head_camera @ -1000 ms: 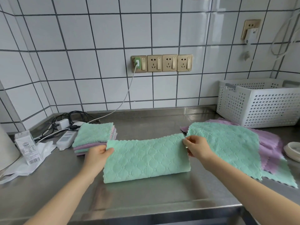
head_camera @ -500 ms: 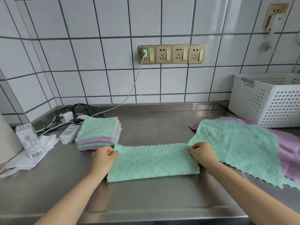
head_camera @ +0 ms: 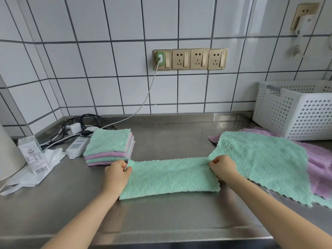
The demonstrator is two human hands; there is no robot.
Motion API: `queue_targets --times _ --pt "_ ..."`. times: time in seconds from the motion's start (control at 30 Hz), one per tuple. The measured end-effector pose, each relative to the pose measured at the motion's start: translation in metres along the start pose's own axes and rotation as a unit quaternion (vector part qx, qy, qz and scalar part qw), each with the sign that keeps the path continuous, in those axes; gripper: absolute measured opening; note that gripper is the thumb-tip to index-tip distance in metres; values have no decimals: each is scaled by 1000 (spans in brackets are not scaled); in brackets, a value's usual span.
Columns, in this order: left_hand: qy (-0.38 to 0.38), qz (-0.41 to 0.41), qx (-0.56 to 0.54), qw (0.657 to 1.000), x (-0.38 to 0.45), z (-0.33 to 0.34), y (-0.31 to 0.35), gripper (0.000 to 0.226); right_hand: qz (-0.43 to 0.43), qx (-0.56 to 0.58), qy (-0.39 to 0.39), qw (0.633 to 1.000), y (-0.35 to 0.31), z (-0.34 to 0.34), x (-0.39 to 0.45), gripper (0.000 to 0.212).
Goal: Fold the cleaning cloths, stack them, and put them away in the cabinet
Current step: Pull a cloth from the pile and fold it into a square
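Observation:
A green cleaning cloth (head_camera: pixel 170 177), folded once into a long strip, lies flat on the steel counter in front of me. My left hand (head_camera: pixel 116 174) pinches its far left corner and my right hand (head_camera: pixel 223 168) pinches its far right corner. A stack of folded green and purple cloths (head_camera: pixel 109 147) sits just beyond my left hand. To the right, an unfolded green cloth (head_camera: pixel 264 162) lies spread over unfolded purple cloths (head_camera: pixel 321 164).
A white perforated basket (head_camera: pixel 296 112) stands at the back right. At the back left lie a power strip (head_camera: pixel 76 146), tangled cables, a small carton (head_camera: pixel 33 155) and a white plastic bag (head_camera: pixel 34 175). The counter's front edge (head_camera: pixel 161 238) runs close to me.
The folded cloth, held up slightly off the counter a second ago, has been lowered and now lies flat. Both hands still pinch its far corners. The camera has tilted down.

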State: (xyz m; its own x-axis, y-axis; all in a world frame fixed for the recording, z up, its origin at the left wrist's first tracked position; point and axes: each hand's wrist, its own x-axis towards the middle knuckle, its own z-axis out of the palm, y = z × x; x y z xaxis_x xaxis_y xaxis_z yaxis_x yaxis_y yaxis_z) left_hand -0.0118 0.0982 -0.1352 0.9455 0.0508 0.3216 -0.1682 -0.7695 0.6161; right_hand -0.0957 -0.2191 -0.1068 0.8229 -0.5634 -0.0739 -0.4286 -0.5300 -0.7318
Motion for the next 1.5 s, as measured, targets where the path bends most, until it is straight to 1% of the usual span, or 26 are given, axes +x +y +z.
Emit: queue_targets --times 0.13,0.2,0.23,0.27,0.3,0.33,0.37,0.43,0.47,0.53,0.57,0.67,0.73,0.83,0.9,0.93,1.03,1.1,1.17,1.2,1.23,1.3,1.37,1.43,1.47,1.5 --pt "-26 6 6 1000 -5 -4 10 8 26 37 -11 999 -3 -6 -3 14" --pt "-7 63 51 997 -14 -10 14 25 18 46 -13 999 -4 -10 -10 16" --pt "15 113 71 991 -22 -13 18 33 -17 10 2 1000 -5 -13 -15 17" --pt "36 173 66 982 -34 -16 23 35 -83 -68 37 994 -7 -15 -22 19" --pt "22 220 45 974 -47 -21 33 36 -169 -147 86 971 -8 -14 -31 19" --pt "-28 250 19 968 -61 -25 44 42 -280 -195 135 930 -12 -12 -45 17" --pt "-106 263 6 959 -75 -27 56 53 -389 -209 155 884 -16 -8 -61 12" --pt "-241 275 59 929 -96 -25 71 81 -540 -219 108 805 -19 4 -90 14" --pt "-282 273 99 914 -102 -22 73 92 -562 -237 46 791 -16 14 -101 22" --pt "-322 256 135 901 -107 -22 70 101 -527 -246 -56 812 -3 26 -111 41" --pt "-331 245 140 900 -108 -23 64 102 -501 -249 -88 824 7 27 -111 46" --pt "-332 241 149 900 -112 -32 44 96 -479 -257 -78 836 34 19 -108 47" --pt "-328 234 159 901 -111 -38 31 93 -449 -235 -85 858 41 3 -106 50" --pt "-316 197 166 913 -109 -49 15 99 -427 -221 -89 872 47 -12 -105 54" --pt "-296 183 176 921 -120 -70 17 106 -422 -234 -45 875 46 -27 -121 45" --pt "-281 168 185 927 -121 -72 18 101 -414 -235 -26 879 44 -27 -119 39" --pt "-174 176 207 947 -118 -60 32 52 -432 -241 52 868 31 -20 -106 30" --pt "-136 197 165 957 -115 -50 46 52 -438 -268 52 857 23 -9 -100 32" --pt "-188 208 120 952 -110 -40 57 47 -443 -287 29 849 22 4 -93 36" --pt "-235 209 107 943 -107 -36 62 45 -441 -302 10 845 20 8 -92 40" --pt "-280 212 97 931 -105 -31 65 48 -430 -316 -15 845 19 10 -93 45" --pt "-336 233 114 905 -100 -25 73 55 -425 -331 -21 842 24 10 -89 47" --pt "-357 245 134 891 -98 -20 78 56 -432 -330 -1 839 30 7 -86 31" --pt "-362 247 136 888 -99 -14 82 53 -412 -351 6 841 39 3 -80 10" --pt "-357 248 133 891 -101 -12 84 49 -406 -360 18 840 45 0 -76 14" --pt "-350 248 125 895 -101 -10 87 45 -406 -386 22 828 50 -3 -72 27"
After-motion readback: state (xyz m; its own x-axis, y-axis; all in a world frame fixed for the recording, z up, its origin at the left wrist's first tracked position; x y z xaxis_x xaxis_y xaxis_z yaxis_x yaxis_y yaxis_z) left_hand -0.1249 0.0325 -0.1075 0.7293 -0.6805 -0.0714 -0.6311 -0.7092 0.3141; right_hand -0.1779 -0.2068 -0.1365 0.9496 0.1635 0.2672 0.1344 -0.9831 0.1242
